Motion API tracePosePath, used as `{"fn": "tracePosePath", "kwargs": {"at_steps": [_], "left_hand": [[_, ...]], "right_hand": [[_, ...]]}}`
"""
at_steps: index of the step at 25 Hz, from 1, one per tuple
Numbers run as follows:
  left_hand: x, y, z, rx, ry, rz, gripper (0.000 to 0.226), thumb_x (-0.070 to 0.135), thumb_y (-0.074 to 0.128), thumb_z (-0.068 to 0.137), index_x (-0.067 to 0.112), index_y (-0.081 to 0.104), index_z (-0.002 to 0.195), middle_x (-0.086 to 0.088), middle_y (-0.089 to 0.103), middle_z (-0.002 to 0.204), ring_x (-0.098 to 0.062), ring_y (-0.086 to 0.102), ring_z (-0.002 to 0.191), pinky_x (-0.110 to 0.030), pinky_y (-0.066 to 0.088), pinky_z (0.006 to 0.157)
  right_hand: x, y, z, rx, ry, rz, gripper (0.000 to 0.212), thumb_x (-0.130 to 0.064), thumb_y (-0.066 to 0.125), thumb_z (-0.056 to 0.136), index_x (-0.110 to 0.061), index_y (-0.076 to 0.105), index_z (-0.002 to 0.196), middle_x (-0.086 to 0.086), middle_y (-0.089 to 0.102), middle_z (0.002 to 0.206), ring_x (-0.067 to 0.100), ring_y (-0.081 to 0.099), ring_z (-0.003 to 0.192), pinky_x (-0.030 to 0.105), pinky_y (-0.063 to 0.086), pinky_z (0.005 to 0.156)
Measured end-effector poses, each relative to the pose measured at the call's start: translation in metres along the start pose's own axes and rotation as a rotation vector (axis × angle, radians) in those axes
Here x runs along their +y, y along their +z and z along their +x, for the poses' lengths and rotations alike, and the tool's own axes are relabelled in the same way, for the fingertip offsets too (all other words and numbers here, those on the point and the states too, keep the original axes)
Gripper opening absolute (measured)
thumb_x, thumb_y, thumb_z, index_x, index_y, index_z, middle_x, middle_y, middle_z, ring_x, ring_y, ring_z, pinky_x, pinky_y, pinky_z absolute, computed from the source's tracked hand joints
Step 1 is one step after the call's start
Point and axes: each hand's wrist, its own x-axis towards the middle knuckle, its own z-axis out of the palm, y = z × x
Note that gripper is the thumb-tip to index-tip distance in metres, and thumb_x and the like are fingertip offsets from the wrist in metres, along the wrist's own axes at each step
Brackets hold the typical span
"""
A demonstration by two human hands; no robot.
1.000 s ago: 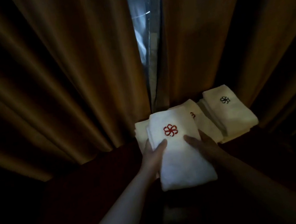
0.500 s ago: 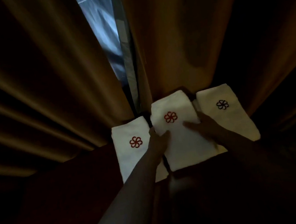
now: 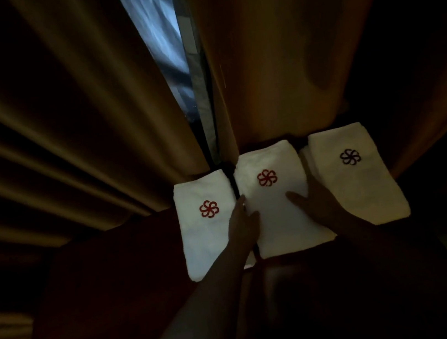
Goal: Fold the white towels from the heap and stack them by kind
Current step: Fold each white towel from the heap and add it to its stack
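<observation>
Three folded white towels lie side by side on a dark red surface. The left towel and the middle towel each bear a red flower emblem. The right towel carries a dark flower emblem and lies on top of other folded towels. My left hand holds the middle towel's left edge, thumb on top. My right hand holds its right edge, thumb on top, the fingers hidden between the middle and right towels.
Heavy brown curtains hang right behind the towels, with a narrow gap showing a window. The room is dim, and the area below the towels is too dark to make out.
Both hands carried the red-emblem towel from in front of the stacks away from me and set it in the middle. The view has shifted, and the left towel is uncovered.
</observation>
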Motion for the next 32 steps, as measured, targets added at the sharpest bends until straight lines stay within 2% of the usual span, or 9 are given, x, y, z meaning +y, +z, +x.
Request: {"fn": "tracePosePath", "kwargs": {"at_steps": [5,11,14,16,19,21,23,28,32], "left_hand": [[-0.01,-0.027,-0.019,0.14,0.101,0.062,0.035,0.01,0.048,0.097,0.011,0.053,0.132,-0.005,0.059,0.126,-0.015,0.055,0.109,-0.021,0.041,0.092],[-0.072,-0.088,-0.02,0.416,-0.037,0.158,0.048,0.022,0.065,0.088,0.015,0.053,0.133,-0.011,0.05,0.135,-0.027,0.045,0.125,-0.032,0.036,0.103],[-0.092,-0.103,-0.011,0.245,-0.257,0.073,0.081,0.039,0.071,0.082,0.025,0.029,0.149,-0.01,0.034,0.147,-0.033,0.037,0.133,-0.044,0.034,0.108],[-0.101,-0.106,0.0,0.124,-0.312,-0.138,0.089,0.044,0.074,0.079,0.029,0.023,0.15,-0.007,0.043,0.144,-0.032,0.048,0.126,-0.045,0.043,0.103],[-0.104,-0.101,0.012,0.092,-0.319,-0.342,0.066,0.041,0.063,0.09,0.022,0.032,0.145,-0.006,0.056,0.133,-0.02,0.06,0.104,-0.034,0.054,0.082],[-0.104,-0.098,0.013,0.113,-0.341,-0.427,0.045,0.037,0.049,0.098,0.018,0.039,0.138,-0.002,0.06,0.12,-0.014,0.06,0.092,-0.024,0.049,0.063],[-0.108,-0.097,0.015,0.119,-0.379,-0.507,0.041,0.036,0.044,0.101,0.016,0.043,0.137,-0.005,0.061,0.11,-0.014,0.062,0.083,-0.025,0.046,0.057],[-0.098,-0.073,0.027,0.047,-0.32,-0.516,0.046,0.027,0.044,0.102,0.01,0.036,0.144,-0.012,0.059,0.121,-0.01,0.061,0.081,-0.02,0.048,0.055],[-0.103,-0.072,0.033,0.009,-0.295,-0.483,0.05,0.032,0.047,0.1,0.015,0.034,0.145,-0.014,0.055,0.132,-0.02,0.062,0.101,-0.031,0.052,0.073]], "right_hand": [[-0.025,0.022,-0.017,0.371,-0.25,-0.296,0.075,-0.037,0.07,0.084,-0.009,0.034,0.143,0.018,0.036,0.143,0.033,0.033,0.131,0.047,0.03,0.108],[-0.015,0.064,-0.023,0.27,-0.329,-0.523,0.061,-0.053,0.045,0.085,-0.017,0.05,0.134,0.011,0.039,0.147,0.034,0.026,0.139,0.049,0.016,0.115],[-0.008,0.071,-0.02,0.169,-0.316,-0.687,0.055,-0.049,0.053,0.089,-0.022,0.048,0.137,0.008,0.033,0.151,0.03,0.026,0.139,0.049,0.021,0.114],[-0.011,0.071,-0.017,0.16,-0.371,-0.762,0.052,-0.047,0.052,0.09,-0.02,0.05,0.135,0.009,0.039,0.148,0.031,0.035,0.133,0.048,0.028,0.108],[-0.008,0.063,-0.006,0.171,-0.429,-0.767,0.056,-0.049,0.034,0.091,-0.017,0.052,0.133,0.008,0.049,0.141,0.03,0.045,0.123,0.044,0.035,0.101],[-0.001,0.056,-0.002,0.177,-0.405,-0.679,0.059,-0.049,0.029,0.088,-0.019,0.049,0.136,0.004,0.048,0.141,0.027,0.045,0.123,0.041,0.035,0.101],[0.006,0.055,-0.003,0.19,-0.414,-0.664,0.059,-0.049,0.032,0.088,-0.021,0.047,0.138,0.001,0.046,0.143,0.025,0.045,0.123,0.04,0.035,0.101],[0.005,0.061,-0.001,0.17,-0.373,-0.693,0.054,-0.043,0.046,0.09,-0.021,0.047,0.139,0.002,0.044,0.144,0.026,0.041,0.125,0.042,0.033,0.104],[0.01,0.063,-0.001,0.173,-0.38,-0.698,0.058,-0.047,0.041,0.088,-0.021,0.047,0.139,0.002,0.045,0.143,0.026,0.042,0.124,0.043,0.035,0.103]]}}
